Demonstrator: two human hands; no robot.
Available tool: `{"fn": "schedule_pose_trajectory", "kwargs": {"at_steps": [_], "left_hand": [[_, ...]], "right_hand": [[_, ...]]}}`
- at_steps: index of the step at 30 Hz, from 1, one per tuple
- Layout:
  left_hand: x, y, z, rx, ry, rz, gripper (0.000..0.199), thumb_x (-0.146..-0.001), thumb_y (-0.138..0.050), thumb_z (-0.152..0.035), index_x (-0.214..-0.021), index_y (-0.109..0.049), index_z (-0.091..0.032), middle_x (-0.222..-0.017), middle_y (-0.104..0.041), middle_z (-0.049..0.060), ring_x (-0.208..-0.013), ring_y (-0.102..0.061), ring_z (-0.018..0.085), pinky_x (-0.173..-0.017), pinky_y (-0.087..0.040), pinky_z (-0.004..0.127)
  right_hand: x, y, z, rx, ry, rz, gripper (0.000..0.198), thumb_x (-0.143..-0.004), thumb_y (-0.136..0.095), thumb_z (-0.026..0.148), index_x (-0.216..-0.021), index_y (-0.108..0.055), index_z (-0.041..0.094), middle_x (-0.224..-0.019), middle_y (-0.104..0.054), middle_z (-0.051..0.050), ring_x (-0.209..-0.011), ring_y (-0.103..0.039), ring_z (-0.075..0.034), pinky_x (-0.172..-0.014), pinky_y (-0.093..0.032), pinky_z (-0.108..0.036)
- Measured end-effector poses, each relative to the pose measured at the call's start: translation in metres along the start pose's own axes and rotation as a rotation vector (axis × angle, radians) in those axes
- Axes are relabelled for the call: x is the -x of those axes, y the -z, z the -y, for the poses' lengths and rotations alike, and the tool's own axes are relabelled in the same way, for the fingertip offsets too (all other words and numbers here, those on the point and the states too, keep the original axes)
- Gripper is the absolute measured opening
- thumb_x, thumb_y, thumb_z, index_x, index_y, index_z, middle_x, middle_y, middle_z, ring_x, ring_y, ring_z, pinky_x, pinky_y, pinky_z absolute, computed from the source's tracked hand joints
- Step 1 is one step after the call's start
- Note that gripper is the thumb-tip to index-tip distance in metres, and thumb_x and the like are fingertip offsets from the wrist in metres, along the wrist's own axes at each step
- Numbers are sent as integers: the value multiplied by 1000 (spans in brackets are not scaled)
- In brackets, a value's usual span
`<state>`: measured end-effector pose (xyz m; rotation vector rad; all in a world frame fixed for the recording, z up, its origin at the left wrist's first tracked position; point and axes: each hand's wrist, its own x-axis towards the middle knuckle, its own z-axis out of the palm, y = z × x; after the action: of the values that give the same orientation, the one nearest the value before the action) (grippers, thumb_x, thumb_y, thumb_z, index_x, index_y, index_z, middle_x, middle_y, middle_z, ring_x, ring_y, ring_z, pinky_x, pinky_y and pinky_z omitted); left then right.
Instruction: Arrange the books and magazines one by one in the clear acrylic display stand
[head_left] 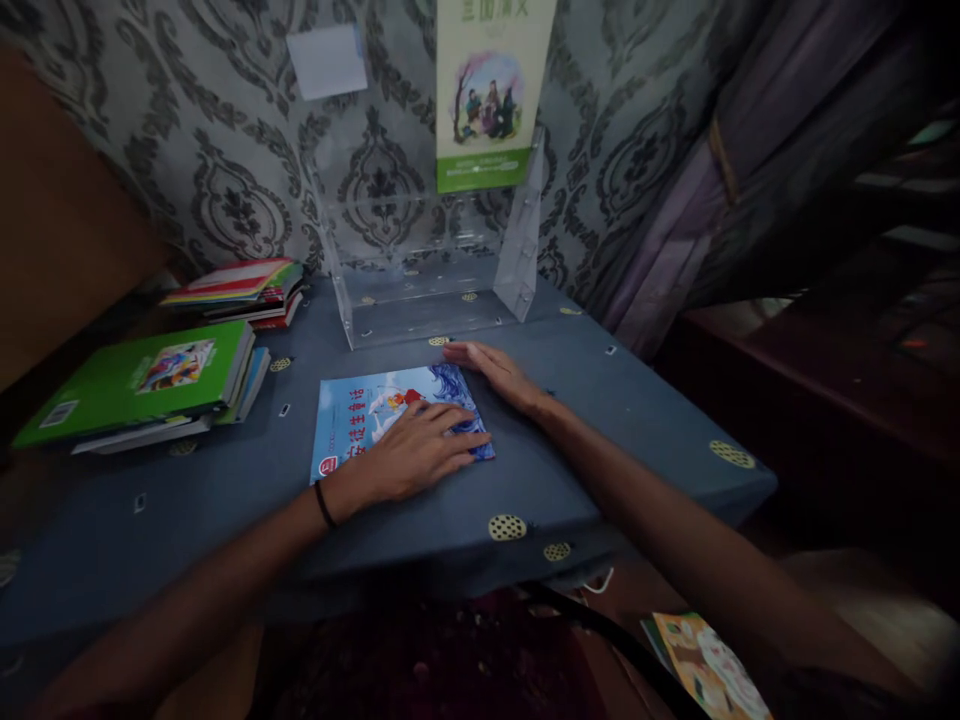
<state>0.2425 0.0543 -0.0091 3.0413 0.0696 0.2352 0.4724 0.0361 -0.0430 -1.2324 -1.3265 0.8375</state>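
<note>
Head view: the blue book (381, 405) lies flat on the counter (637, 400) at the centre of the frame, long axis running left to right, its titled top end towards the left. The left hand (420, 450) rests on the cover, fingers slightly spread, pointing right. The right hand (499, 375) has straight fingers together beside the upper right corner; contact there cannot be told.

Patterned wallpaper (232, 170) far back, a tied curtain (679, 235) at right and a pineapple-print tablecloth (585, 370) suggest a home.
</note>
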Motion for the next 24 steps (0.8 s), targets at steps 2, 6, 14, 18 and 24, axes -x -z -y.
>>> {"fn": "schedule_pose_trajectory", "kwargs": {"at_steps": [2, 6, 14, 18, 24], "left_hand": [[-10, 5, 7, 13, 40, 14, 40, -109, -37, -38, -140, -59, -29, -145, -59, 7, -130, -55, 24, -105, -42, 44], [-31, 5, 27, -31, 106, 34, 40, -109, -36, -31, -140, -59, -23, -147, -58, 9, -133, -54, 24, -105, -43, 43], [-53, 1, 65, 202, 172, 27, 40, -104, -39, -19, -139, -58, -14, -146, -59, 17, -137, -53, 29, -115, -36, 51], [-60, 6, 92, 419, 156, 68, 42, -97, -43, -10, -132, -64, -18, -136, -67, 10, -127, -61, 22, -111, -44, 39], [-68, 10, 132, 859, 106, 152, 38, -91, -51, -14, -122, -72, -18, -129, -72, 6, -125, -63, 20, -111, -45, 36]], "right_hand": [[-1, 2, -1, -55, -17, -13, 64, -95, -47, 74, -126, -67, 22, -139, -67, -13, -130, -62, -28, -120, -38, -54], [-2, 5, -2, -95, -63, -46, 63, -98, -42, 70, -129, -64, 20, -139, -66, -16, -131, -62, -28, -119, -38, -55], [-1, 3, 2, 28, -6, -73, 75, -90, -43, 82, -125, -67, 20, -136, -68, -16, -129, -62, -31, -115, -43, -55], [17, -8, 24, 442, 196, -154, 60, -96, -43, 72, -111, -73, 23, -117, -75, -12, -115, -67, -32, -108, -48, -56], [53, -77, 68, 562, 477, 327, 38, -106, -40, 41, -119, -72, 26, -128, -72, -9, -124, -64, -26, -111, -47, -53]]}}
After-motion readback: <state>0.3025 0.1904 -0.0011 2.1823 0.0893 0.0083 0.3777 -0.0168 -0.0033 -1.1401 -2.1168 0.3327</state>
